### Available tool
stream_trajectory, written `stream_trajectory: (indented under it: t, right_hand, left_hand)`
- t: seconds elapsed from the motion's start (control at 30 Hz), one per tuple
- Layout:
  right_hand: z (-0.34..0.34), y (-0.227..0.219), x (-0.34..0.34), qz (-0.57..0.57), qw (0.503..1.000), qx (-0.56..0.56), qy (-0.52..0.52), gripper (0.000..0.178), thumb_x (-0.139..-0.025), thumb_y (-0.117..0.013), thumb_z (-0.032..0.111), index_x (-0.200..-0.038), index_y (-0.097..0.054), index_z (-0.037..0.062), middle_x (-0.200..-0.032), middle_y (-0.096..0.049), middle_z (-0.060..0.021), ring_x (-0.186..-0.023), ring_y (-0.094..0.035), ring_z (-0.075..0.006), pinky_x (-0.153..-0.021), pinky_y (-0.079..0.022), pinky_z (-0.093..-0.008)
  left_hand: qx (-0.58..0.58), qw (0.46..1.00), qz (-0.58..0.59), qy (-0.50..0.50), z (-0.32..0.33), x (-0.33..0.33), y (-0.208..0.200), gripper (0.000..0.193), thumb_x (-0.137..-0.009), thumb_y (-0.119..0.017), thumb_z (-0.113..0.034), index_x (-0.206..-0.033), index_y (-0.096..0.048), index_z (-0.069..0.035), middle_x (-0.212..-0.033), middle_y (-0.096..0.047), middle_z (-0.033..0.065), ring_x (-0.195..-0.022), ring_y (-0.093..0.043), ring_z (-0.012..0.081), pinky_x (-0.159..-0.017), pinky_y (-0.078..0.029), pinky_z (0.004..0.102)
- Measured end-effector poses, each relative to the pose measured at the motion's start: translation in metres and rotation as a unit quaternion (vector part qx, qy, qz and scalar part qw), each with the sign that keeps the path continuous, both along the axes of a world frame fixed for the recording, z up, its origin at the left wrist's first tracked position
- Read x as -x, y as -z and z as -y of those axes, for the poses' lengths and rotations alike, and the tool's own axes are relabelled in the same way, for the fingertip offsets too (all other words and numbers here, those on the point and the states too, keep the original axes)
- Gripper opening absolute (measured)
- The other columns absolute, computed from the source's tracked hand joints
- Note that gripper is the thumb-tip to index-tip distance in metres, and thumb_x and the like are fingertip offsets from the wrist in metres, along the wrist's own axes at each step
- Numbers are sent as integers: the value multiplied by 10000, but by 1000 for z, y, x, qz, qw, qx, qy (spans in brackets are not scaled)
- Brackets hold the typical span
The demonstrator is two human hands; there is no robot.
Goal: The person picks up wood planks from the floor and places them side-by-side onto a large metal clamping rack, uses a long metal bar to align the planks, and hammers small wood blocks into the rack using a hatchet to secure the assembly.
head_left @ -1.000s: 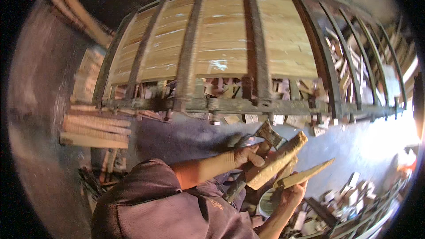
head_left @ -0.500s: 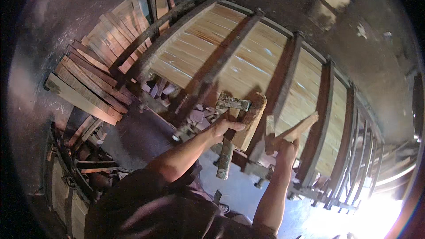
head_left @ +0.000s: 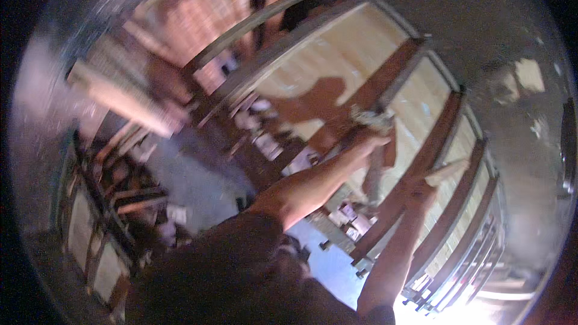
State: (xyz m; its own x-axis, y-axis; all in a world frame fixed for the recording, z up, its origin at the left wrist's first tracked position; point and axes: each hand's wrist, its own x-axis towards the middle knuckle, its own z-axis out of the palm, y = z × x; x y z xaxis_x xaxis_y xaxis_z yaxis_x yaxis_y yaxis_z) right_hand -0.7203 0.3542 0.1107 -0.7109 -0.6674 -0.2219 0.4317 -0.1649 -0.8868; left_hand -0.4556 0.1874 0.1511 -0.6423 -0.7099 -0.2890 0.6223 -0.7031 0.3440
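My left hand point(head_left: 370, 143) is closed round a worn hammer point(head_left: 374, 179), its head above my fingers and its handle hanging below them. Motion blur hides whether the wood block seen earlier is still in that hand. Further right, my right hand point(head_left: 422, 195) grips a short pale piece of wood point(head_left: 447, 172) that sticks out toward the upper right. Both hands are over a long panel of pale boards point(head_left: 319, 54) crossed by dark metal bars point(head_left: 442, 126). A dark shadow falls on the boards left of my left hand.
Stacked wood strips point(head_left: 123, 99) lie at the far left, with more reddish boards point(head_left: 205, 15) behind them. Small offcuts point(head_left: 262, 135) are heaped under the frame's near side. A second metal frame point(head_left: 99, 222) stands at the lower left. Bright light glares at the lower right.
The view has swung, so the panel and wood stacks sit differently and are blurred. My left hand has moved right and up with the hammer; my right hand has moved right with its wood piece.
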Motion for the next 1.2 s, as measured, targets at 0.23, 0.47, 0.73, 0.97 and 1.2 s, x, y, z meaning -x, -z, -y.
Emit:
stream_trajectory:
  t: [0.23,0.47,0.73,0.97,1.2]
  right_hand:
    - [-31,-105,-163,168,965,141,-141,784,-710,-740,128,-1428,-452,1,-1263,-597,-222,-1105,-632,-359,-891,-573,-451]
    - [-16,-115,-293,169,964,54,-200,783,-683,-687,68,-1427,-456,-21,-1195,-619,-221,-947,-631,-296,-737,-530,-374]
    - [93,-73,-405,-553,735,-20,-392,528,-829,-615,96,-1349,-522,88,-1306,-544,-151,-1182,-562,-329,-967,-487,-440]
    - [245,-39,-428,-747,540,-3,-389,287,-885,-540,88,-1107,-719,119,-1052,-633,-123,-1019,-600,-347,-877,-471,-459]
    - [356,-45,-460,-712,509,76,-478,509,-656,-614,-133,-1061,-748,144,-1069,-637,-127,-1058,-602,-342,-907,-518,-432]
  left_hand:
    - [103,993,28,-54,3,-41,-31,347,-831,-700,-84,-1171,-637,-58,-1040,-644,50,-920,-624,206,-787,-550,412]
    - [41,999,11,-1,-79,-223,-42,432,-876,-681,-60,-1286,-595,47,-1179,-685,140,-937,-683,250,-837,-566,388]
    - [8,984,128,-123,-78,-408,-26,207,-820,-713,-46,-1010,-686,34,-882,-687,87,-711,-646,186,-653,-523,343]
    - [-55,955,191,-220,-46,-537,-21,183,-805,-702,-45,-974,-689,23,-795,-672,109,-675,-631,191,-614,-507,332]
    - [-120,908,285,-284,-7,-638,10,313,-842,-696,-57,-1133,-583,-33,-949,-638,89,-722,-612,179,-653,-526,318]
